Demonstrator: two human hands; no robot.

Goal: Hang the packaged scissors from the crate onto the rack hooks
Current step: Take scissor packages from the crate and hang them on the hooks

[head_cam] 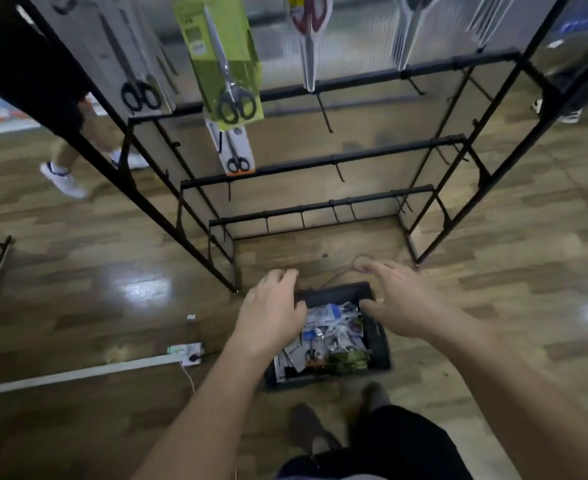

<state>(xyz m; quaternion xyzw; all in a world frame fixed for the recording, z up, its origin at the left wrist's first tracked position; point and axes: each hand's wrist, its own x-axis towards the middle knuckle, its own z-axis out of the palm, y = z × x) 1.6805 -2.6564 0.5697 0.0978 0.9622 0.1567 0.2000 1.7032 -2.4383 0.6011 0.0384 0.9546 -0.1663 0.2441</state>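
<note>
step: reaching down for another pack; nothing looks lifted yet.
left hand (271,313): loosely curled over the left side of the crate (379,341), holding nothing.
right hand (403,303): fingers spread above the crate's far right corner, empty.
packaged scissors (334,334): heaped in the black crate on the floor (112,271), just before the rack (320,164).
hung packs (223,64): on the upper bars; lower hooks (339,173) bare.
next move: likely pinch one pack free of the heap, then lift it to a bare hook.
</note>
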